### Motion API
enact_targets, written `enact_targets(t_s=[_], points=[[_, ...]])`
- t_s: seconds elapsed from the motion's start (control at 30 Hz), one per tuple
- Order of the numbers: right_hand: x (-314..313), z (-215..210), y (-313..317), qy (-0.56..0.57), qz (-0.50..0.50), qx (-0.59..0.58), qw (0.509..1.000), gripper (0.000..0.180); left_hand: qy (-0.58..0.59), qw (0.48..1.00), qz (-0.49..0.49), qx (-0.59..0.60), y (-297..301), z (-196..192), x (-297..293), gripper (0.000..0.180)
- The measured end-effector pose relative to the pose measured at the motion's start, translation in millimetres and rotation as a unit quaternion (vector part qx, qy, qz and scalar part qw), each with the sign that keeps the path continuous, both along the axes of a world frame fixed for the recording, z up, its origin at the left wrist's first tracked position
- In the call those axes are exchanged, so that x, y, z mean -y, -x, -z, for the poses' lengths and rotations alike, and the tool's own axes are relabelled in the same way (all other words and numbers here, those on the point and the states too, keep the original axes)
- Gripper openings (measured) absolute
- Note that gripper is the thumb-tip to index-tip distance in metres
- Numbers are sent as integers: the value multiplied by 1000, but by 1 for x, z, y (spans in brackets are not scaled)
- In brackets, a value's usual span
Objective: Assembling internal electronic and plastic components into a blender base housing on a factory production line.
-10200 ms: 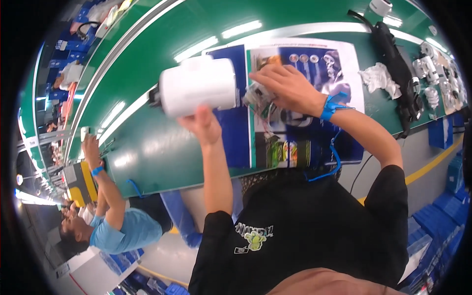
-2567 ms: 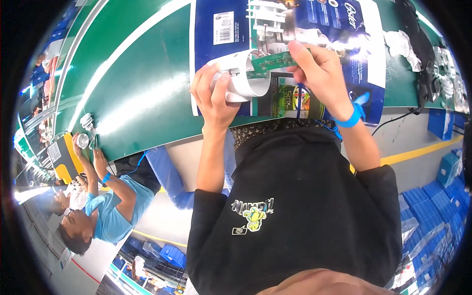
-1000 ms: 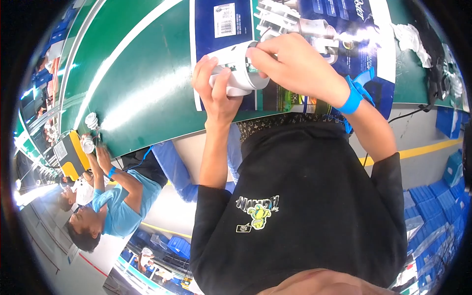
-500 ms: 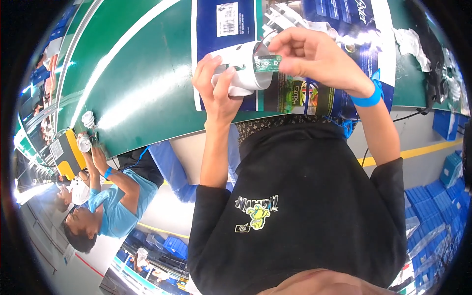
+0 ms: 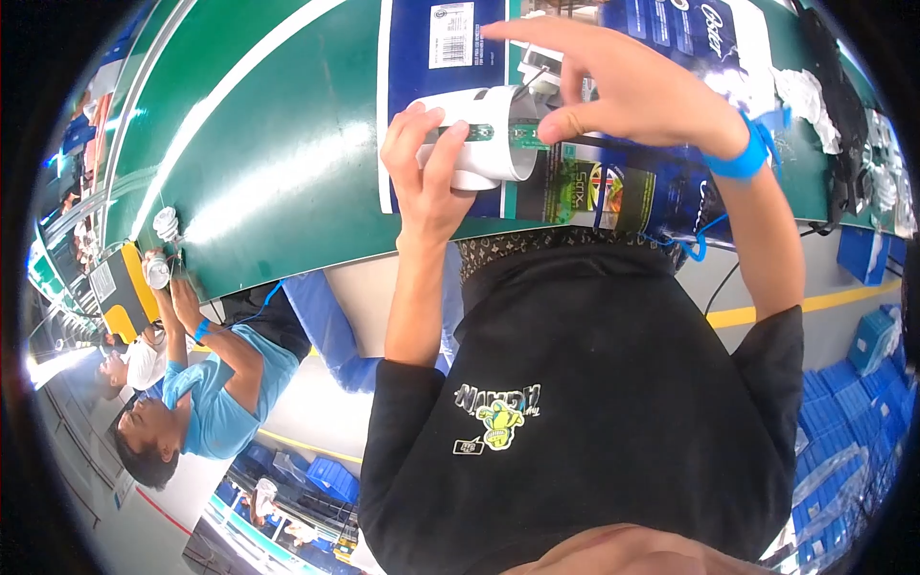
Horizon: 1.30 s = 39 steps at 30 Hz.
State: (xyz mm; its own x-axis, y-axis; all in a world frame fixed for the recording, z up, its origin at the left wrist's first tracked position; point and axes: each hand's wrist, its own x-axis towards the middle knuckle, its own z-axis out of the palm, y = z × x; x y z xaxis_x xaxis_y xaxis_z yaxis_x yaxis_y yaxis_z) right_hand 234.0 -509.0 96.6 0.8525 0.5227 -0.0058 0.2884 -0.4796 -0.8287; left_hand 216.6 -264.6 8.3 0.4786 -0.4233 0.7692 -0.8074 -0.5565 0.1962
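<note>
While the bare left hand (image 5: 425, 177) holds the white plastic cylindrical shell (image 5: 498, 161) at upper centre of frame, the narrow green circuit board (image 5: 524, 135) sits lengthwise inside it. Board shows twice: through the slot in the shell wall, and as a short end at the rim facing frame right.

Left grip: fingers wrapped over the shell's left part, firm by the look of it. Can't tell if the shell touches the blue printed sheet (image 5: 407, 62) below it.

Right hand (image 5: 637, 86), upper centre-right: fingers spread, index pointing to upper left of frame, thumb tip right at the board's end. No pinch visible; can't tell if the thumb is pressing or just beside it. Thin dark wire (image 5: 525, 86) at the shell's upper rim. White plastic part (image 5: 540, 60) above that, mostly hidden behind the right hand. Blue wrist strap (image 5: 746, 151) on the right wrist.

Step in hand, my read: positioning the board in the shell. Insertion vs. removal not clear from this. Next move probably calls for thumb control on the board's end, board square to the bore, wire clear of the rim, left hand steady.
</note>
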Motion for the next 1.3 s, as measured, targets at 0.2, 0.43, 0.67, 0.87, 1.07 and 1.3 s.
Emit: enact_targets(t_s=[0.2,0.43,0.67,0.87,1.07,1.3], points=[[-8,-1,-17,-43,-38,-210,976,48,66,997,5,-50,0,-3,4,66],[-17,3,-17,-35,-43,-124,991,42,79,995,14,-54,0,0,2,69],[-26,-18,-11,-186,12,159,969,16,77,996,29,-39,-5,2,1,67],[-28,-3,-33,59,-159,316,934,33,103,992,27,-63,-5,2,-1,72],[-43,15,-29,15,-86,440,894,36,82,992,9,-97,2,5,-2,74],[36,54,5,-169,-33,-3,985,77,112,985,53,-119,-4,1,-1,77]])
